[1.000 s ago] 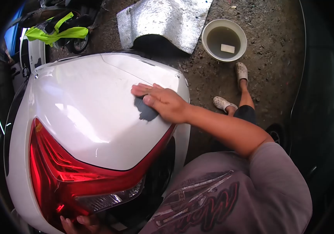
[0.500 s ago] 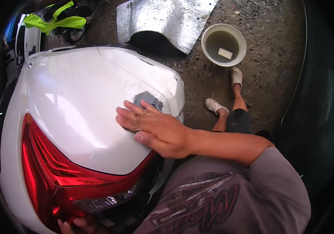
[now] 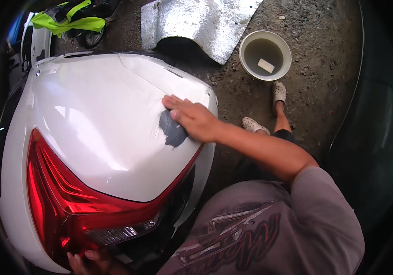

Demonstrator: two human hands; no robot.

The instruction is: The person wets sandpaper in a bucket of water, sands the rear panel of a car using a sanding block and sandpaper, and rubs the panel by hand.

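My right hand (image 3: 194,120) lies nearly flat on the white car panel (image 3: 91,105), its fingers close together, at the upper right edge of a dark grey patch (image 3: 172,130). What is under the palm is hidden now; half a second ago the edge of a thin sheet showed beneath it. My left hand (image 3: 88,263), partly cut off by the lower frame edge, rests with its fingers apart at the bottom of the red tail light (image 3: 68,188), and nothing shows in it.
A round bucket (image 3: 243,55) of murky water with a pale block (image 3: 265,65) in it stands on the rough ground. Beside it lies a silver sheet (image 3: 196,23). Two feet in light clogs (image 3: 279,93) are below the bucket. A dark car body (image 3: 379,114) runs along the right.
My right hand moved down and left across the grey patch, then back up and right to the patch's upper edge. My left hand stays at the tail light. The view shifted slightly.
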